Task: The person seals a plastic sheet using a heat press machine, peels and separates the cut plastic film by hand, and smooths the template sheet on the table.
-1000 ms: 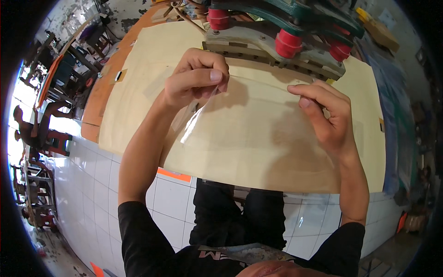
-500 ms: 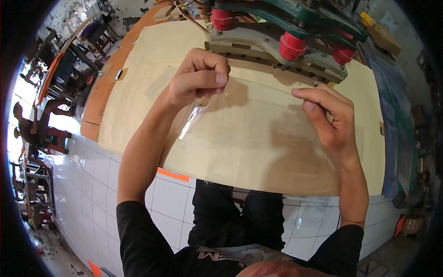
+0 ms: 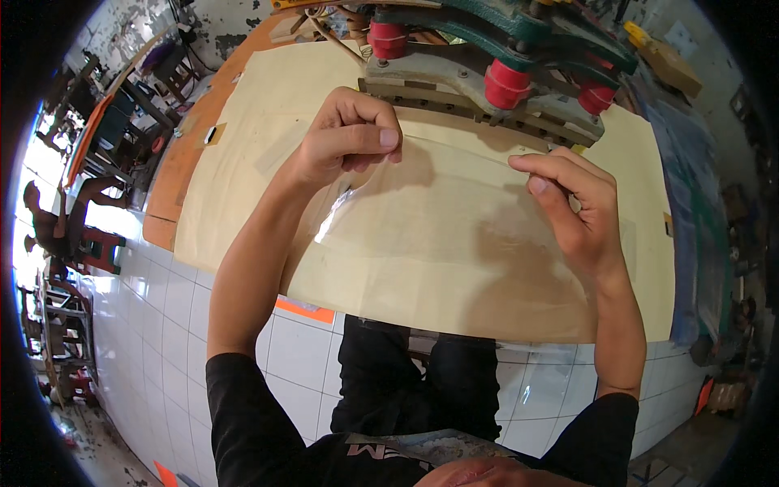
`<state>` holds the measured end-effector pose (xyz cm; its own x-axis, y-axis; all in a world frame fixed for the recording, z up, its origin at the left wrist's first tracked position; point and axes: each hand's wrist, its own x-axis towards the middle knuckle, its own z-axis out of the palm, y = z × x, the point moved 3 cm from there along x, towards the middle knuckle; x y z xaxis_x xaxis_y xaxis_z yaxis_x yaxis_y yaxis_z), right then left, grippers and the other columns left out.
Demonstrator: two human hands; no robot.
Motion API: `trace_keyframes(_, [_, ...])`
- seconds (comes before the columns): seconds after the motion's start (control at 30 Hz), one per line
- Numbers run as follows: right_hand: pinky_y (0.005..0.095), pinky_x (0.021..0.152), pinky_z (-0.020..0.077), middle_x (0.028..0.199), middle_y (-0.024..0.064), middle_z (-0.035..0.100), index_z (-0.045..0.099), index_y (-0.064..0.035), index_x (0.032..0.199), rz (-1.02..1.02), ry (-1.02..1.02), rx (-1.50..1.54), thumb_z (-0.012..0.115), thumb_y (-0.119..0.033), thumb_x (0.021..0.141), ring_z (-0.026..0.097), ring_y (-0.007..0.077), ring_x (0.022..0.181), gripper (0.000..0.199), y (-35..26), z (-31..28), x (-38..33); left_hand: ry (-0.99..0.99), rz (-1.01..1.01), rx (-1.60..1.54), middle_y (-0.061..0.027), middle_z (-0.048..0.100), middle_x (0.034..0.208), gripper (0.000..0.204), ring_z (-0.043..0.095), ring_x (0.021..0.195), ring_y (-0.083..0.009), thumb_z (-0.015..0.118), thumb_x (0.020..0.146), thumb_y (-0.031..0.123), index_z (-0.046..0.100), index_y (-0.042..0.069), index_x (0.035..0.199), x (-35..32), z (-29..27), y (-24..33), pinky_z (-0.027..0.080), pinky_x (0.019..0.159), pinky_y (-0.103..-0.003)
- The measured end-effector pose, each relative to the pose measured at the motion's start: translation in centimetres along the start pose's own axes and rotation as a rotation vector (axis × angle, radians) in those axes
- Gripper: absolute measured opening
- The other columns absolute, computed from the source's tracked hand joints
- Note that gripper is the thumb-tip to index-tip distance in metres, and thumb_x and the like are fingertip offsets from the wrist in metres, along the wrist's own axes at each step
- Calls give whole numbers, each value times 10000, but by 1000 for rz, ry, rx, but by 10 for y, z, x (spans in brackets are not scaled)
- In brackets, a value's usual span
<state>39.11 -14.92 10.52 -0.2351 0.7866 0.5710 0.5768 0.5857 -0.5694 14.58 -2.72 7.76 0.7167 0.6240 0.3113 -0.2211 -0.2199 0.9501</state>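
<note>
A clear plastic sheet or bag (image 3: 438, 235) hangs stretched between both my hands, above a pale tan paper-covered table (image 3: 268, 105). My left hand (image 3: 345, 134) pinches its upper left edge between thumb and fingers. My right hand (image 3: 572, 203) pinches the upper right edge. The plastic's top edge runs just in front of a green machine (image 3: 487, 49) with red cylindrical parts and a grey metal base, at the far side of the table. The lower part of the plastic drapes toward me and catches glare.
The table's front face (image 3: 308, 357) is white tile with an orange strip below the edge. Blue cloth (image 3: 690, 187) lies along the right side. At the far left are chairs, benches and a person seated (image 3: 49, 227). My dark trousers show below.
Both hands have held their pinch on the plastic and shifted only slightly toward the machine. Nothing was let go.
</note>
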Motion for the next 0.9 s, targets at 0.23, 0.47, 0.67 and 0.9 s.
trace_keyframes(0.23, [271,546,378,689,68,551,709,-4,1018,8,7,3,570,9,830,490,149,595,234,0,-1,-1,15,0,17,-67,539,561,268,372,393,-71,634,764,238,584,1,649,0,4,3,281,415,-237])
trace_keyframes(0.47, [267,551,386,695,71,561,710,1,1017,-6,15,13,570,10,829,503,148,601,235,0,0,0,-28,-19,5,2,533,585,196,412,452,-42,648,828,193,619,35,715,-2,2,5,254,408,-214])
trace_keyframes(0.67, [271,556,392,698,74,563,709,2,1016,-27,10,-10,569,7,834,507,153,604,229,2,-1,1,10,-172,197,19,564,603,214,474,517,-45,732,837,220,687,13,804,3,9,7,336,475,-219])
trace_keyframes(0.9, [266,538,384,711,68,576,705,-6,1012,-6,-21,-27,584,-5,845,487,141,581,206,5,-1,0,-30,-90,343,-41,697,725,129,597,630,-83,759,811,117,743,-8,837,4,18,6,432,588,-227])
